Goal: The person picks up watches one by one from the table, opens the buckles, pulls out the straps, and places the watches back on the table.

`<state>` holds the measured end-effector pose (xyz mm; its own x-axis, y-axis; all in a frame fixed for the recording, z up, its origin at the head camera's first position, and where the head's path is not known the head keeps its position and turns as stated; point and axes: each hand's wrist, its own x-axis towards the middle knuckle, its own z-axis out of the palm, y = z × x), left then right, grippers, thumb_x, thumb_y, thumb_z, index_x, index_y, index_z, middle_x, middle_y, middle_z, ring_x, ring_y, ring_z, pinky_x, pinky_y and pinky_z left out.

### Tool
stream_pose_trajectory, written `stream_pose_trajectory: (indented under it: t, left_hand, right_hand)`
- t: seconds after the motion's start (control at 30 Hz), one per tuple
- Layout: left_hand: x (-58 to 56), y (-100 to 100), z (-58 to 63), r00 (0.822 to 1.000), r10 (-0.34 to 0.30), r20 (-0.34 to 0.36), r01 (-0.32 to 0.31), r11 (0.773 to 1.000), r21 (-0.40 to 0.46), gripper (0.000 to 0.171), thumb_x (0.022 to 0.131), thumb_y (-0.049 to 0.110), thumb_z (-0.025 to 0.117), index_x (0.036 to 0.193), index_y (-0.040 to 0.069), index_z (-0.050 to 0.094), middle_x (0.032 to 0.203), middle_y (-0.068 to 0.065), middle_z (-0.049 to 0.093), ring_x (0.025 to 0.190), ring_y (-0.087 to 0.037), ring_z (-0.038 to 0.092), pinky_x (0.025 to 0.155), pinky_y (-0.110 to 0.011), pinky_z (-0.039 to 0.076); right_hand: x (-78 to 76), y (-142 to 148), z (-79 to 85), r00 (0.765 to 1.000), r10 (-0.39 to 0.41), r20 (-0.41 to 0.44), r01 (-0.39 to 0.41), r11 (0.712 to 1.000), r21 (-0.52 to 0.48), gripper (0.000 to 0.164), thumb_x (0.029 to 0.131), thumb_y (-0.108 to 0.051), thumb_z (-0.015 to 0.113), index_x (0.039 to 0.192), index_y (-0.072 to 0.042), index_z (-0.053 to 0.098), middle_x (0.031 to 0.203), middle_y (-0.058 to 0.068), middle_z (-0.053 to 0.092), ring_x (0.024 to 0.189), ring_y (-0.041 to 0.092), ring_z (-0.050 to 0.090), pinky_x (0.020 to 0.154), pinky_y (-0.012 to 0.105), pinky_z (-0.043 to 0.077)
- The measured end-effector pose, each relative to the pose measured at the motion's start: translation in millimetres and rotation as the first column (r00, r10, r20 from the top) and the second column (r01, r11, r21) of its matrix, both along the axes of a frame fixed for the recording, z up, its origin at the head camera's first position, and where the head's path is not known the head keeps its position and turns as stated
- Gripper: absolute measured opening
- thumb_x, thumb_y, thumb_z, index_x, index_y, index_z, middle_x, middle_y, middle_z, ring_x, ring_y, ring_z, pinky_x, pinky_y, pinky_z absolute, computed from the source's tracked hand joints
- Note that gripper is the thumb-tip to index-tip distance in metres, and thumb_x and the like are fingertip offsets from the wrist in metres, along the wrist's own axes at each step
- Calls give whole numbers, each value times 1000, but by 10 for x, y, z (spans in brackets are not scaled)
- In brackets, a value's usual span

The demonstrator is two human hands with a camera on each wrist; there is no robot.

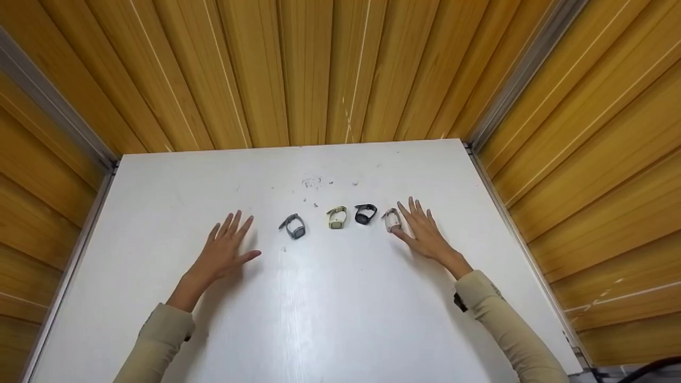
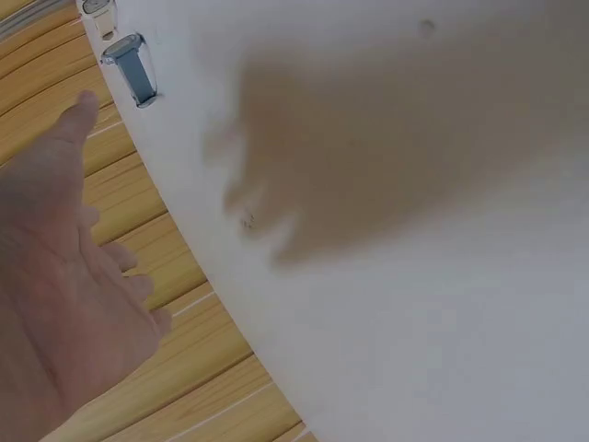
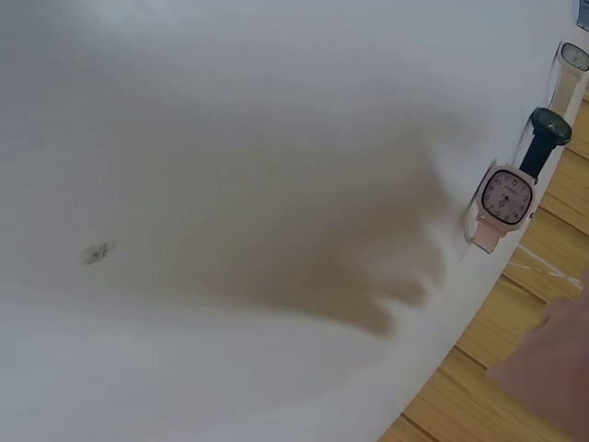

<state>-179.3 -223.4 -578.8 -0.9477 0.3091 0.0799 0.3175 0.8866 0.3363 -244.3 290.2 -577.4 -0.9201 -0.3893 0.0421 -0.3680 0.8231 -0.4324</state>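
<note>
Several wristwatches stand in a loose row on the white table [image 1: 330, 308], their straps looped. A grey-blue watch [image 1: 299, 232] is at the left end, followed by a pale yellow watch [image 1: 336, 225], a black watch [image 1: 363, 218] and a pale pink watch [image 3: 506, 196] with a squarish dial. My left hand [image 1: 224, 254], fingers spread and holding nothing, hovers left of the grey-blue watch. Just right of the pink watch is my right hand [image 1: 428, 238], also spread. In the head view its thumb overlaps that watch's edge; the right wrist view shows the hand apart from it.
Small dark marks [image 1: 312, 183] dot the table beyond the watches. Wood-patterned panels [image 1: 303, 74] rise behind the table and on both sides, with metal posts [image 1: 516, 74] at the corners. A dark cable [image 1: 652, 367] shows at the lower right.
</note>
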Motion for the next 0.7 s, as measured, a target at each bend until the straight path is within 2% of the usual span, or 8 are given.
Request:
stream_pose_trajectory:
  t: [0.23,0.3,0.33,0.4,0.47,0.53,0.57,0.7]
  left_hand:
    - [-7,142,-42,995,-46,84,36,993,111,76,99,37,67,159,4,32,164,-30,27,151,-49,27,120,-71,26]
    - [-11,160,-68,990,-51,129,28,985,170,76,100,37,66,158,3,32,162,-31,29,150,-51,29,119,-72,28]
    - [-16,169,-82,986,-54,157,20,978,208,75,100,37,65,158,2,32,162,-30,30,149,-51,30,119,-71,28]
    - [-32,190,-109,976,-62,211,0,960,279,75,101,36,64,159,1,31,161,-30,32,149,-51,31,120,-69,28]
    - [-56,217,-131,964,-80,253,-12,940,342,75,102,35,63,158,-2,30,160,-31,33,149,-51,29,122,-68,26]
    - [-84,252,-150,955,-96,281,-21,922,387,74,102,32,62,157,-4,29,159,-31,35,149,-51,29,124,-65,24]
    - [-97,269,-158,952,-100,291,-27,915,403,74,103,32,62,157,-5,28,159,-32,35,149,-50,29,124,-65,24]
    - [-147,336,-170,942,-118,315,-52,875,482,73,103,27,62,155,-11,28,156,-36,37,146,-52,34,123,-64,29]
  right_hand:
    - [98,-140,70,997,64,-31,-68,988,-140,72,100,-23,67,160,-8,31,165,32,17,155,47,16,124,72,15]
    - [117,-214,89,997,78,-14,-79,979,-190,69,100,-20,68,159,-9,34,165,31,19,148,46,37,123,69,23]
    - [126,-251,103,997,81,-2,-79,976,-201,68,100,-20,67,159,-10,35,165,29,21,142,44,46,122,67,28]
    - [139,-324,125,997,83,7,-79,973,-215,65,101,-20,67,158,-12,38,165,26,26,137,43,53,120,64,34]
    - [153,-395,144,996,89,-5,-88,969,-229,61,101,-19,66,156,-9,42,162,26,33,130,43,58,116,63,40]
    - [160,-458,153,995,95,-11,-95,963,-251,56,101,-18,65,152,-7,46,156,25,45,132,44,56,111,61,46]
    - [159,-492,151,994,105,-9,-104,954,-280,53,101,-17,65,150,-4,49,152,25,50,133,45,55,110,61,47]
    - [161,-639,104,988,148,36,-122,912,-392,38,102,-11,62,137,4,59,128,26,67,111,40,69,93,53,60]
